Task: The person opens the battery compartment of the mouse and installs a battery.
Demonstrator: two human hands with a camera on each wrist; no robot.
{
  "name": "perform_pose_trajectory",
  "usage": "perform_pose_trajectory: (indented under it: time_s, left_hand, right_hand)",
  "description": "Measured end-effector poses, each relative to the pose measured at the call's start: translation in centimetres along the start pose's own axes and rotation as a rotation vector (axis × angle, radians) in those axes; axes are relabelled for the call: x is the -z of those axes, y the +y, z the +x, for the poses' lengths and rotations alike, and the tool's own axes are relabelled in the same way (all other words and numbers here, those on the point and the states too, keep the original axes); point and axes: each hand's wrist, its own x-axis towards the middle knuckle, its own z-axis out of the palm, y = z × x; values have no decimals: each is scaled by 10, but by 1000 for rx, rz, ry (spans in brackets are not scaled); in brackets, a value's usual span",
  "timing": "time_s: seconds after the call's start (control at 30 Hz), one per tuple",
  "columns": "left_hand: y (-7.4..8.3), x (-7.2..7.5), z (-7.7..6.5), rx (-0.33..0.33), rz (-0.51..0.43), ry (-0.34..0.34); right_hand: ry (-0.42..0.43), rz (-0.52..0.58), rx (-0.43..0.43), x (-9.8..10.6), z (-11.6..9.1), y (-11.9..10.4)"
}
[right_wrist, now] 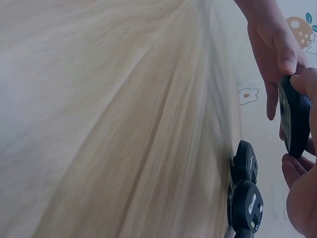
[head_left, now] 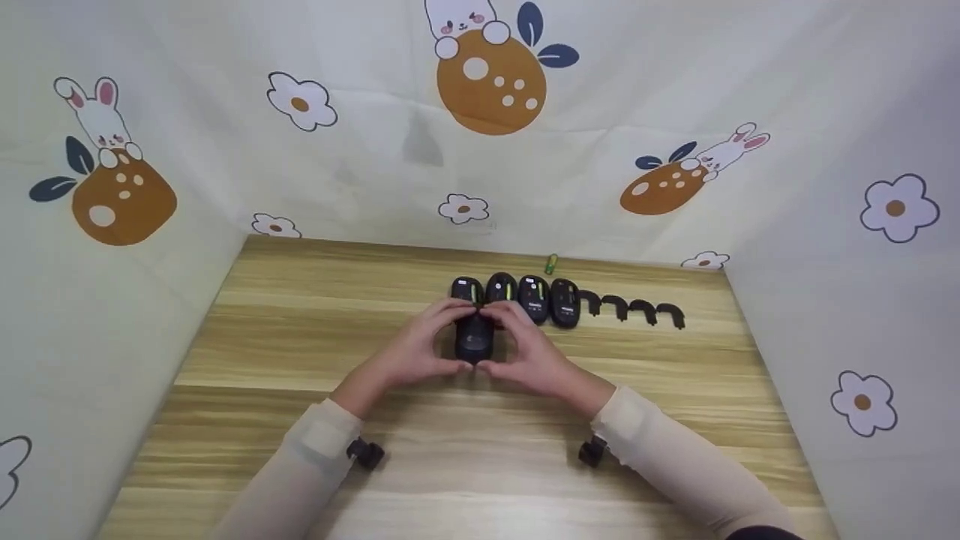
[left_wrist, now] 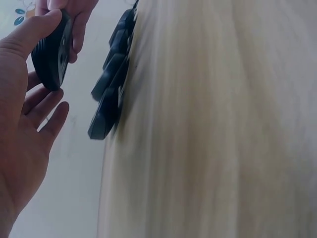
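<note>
A black computer mouse point(head_left: 474, 343) is held up between both hands, clear of the tabletop in the wrist views. My left hand point(head_left: 416, 341) pinches it with the thumb at the near end and fingertips at the far end. Opposite it, my right hand point(head_left: 531, 351) grips the same mouse, its thumb beside the left thumb. In the left wrist view the mouse point(left_wrist: 52, 52) stands on edge, ribbed along its side; the right wrist view has the mouse point(right_wrist: 293, 119) between the thumbs and lower fingers.
Just beyond the hands, several black mice lie underside up in a row, one point(head_left: 533, 300) with its label showing. Several curved black covers point(head_left: 615, 306) continue the row rightward. A green battery point(head_left: 551, 264) lies behind them on the wooden table point(head_left: 300, 315). Patterned cloth point(head_left: 360, 172) walls the table.
</note>
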Motion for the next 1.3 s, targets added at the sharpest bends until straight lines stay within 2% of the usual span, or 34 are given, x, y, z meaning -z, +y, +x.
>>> perform_pose_trajectory:
  time_s: [0.3, 0.53, 0.73, 0.93, 1.13, 1.3]
  left_hand:
    - [10, -15, 9, -15, -8, 25]
    - [15, -27, 16, -50, -49, 51]
    - [19, -36, 21, -50, -98, 65]
    - [24, -40, 22, -32, -147, 100]
    - [26, -43, 26, -72, -298, 120]
    - [28, -43, 27, -84, -326, 128]
  right_hand:
    - [17, -21, -13, 15, -13, 4]
    - [27, -24, -6, 25, -23, 9]
    - [40, -28, 9, 32, -33, 12]
    - [87, 13, 87, 35, -36, 12]
    - [170, 20, 175, 32, -37, 14]
    - [231, 31, 212, 29, -38, 14]
